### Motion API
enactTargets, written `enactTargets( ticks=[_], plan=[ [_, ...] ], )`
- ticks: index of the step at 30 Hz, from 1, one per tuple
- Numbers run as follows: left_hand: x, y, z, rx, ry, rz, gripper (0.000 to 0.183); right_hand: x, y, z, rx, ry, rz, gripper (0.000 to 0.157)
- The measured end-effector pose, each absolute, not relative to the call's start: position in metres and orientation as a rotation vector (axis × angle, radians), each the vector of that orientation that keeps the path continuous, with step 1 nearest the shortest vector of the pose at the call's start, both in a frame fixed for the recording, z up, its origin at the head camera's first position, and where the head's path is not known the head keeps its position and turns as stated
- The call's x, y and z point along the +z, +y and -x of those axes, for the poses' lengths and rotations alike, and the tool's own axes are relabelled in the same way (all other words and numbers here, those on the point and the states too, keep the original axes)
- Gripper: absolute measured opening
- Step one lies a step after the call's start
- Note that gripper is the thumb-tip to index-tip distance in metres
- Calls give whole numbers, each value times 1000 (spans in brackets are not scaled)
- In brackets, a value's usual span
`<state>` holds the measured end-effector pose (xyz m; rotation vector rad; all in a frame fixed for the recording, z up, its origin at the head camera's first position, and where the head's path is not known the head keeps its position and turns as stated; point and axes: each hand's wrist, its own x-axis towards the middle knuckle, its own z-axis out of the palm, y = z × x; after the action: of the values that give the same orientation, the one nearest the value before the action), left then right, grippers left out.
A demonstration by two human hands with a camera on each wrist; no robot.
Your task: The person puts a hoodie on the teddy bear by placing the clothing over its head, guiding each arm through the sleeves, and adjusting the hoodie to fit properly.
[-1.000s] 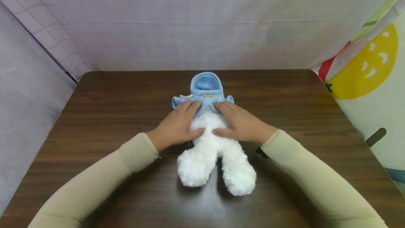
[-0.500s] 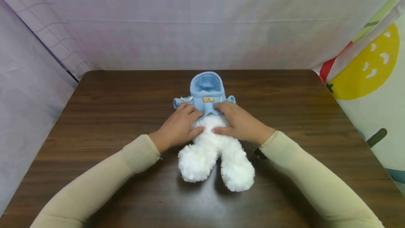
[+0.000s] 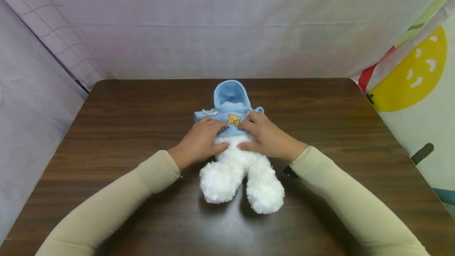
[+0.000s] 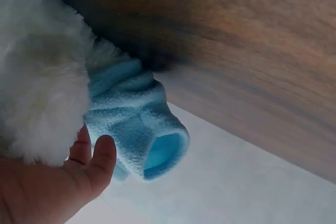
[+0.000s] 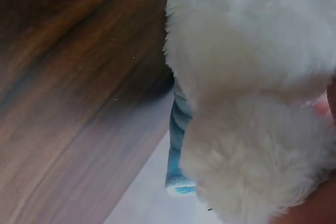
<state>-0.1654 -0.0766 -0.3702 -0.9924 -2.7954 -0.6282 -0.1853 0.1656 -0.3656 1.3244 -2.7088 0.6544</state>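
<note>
A white plush toy (image 3: 232, 165) lies on its back in the head view, both legs toward me. Its upper body is covered by a small light-blue hoodie (image 3: 231, 108) with a bear-face patch (image 3: 233, 120) on the front. The raised hood gapes at the far end, white fluff showing at the neck. My left hand (image 3: 200, 139) holds the hoodie's left side, thumb on the fur. On the opposite side, curled fingers of my right hand (image 3: 268, 135) pinch the hem near the patch. A hoodie sleeve (image 4: 147, 129) opens beyond the thumb in the left wrist view. Fur hides most right-hand fingers in the right wrist view.
The toy rests on a dark wooden table (image 3: 142, 110) with rounded far corners. A pale curtain (image 3: 220, 23) hangs behind the far edge, and a printed cloth (image 3: 408, 78) with a yellow shape borders the right side. A small black object (image 3: 290, 172) sits under the right cuff.
The hoodie's hem has come down over the plush body, and its front lies flatter, baring the whole bear patch. The right fingers have curled more. The plush legs have shifted slightly away from me.
</note>
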Motion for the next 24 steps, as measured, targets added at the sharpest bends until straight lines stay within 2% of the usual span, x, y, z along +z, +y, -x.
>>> enactTargets(
  ticks=[4, 11, 15, 20, 24],
  plan=[
    [-371, -77, 162, -580, -2798, 1001, 46, -367, 165, 181, 613, -2701, -1292, 42],
    [-373, -76, 161, -530, -2706, 1100, 22, -366, 166, 174, 503, -2677, -1274, 36],
    [-375, -75, 162, -565, -2734, 1095, 22, -367, 165, 175, 478, -2666, -1292, 33],
    [-377, -75, 163, -619, -2772, 1061, 43, -368, 165, 177, 502, -2670, -1281, 32],
    [-378, -76, 163, -526, -2723, 1087, 30, -368, 166, 177, 574, -2702, -1259, 40]
  ],
)
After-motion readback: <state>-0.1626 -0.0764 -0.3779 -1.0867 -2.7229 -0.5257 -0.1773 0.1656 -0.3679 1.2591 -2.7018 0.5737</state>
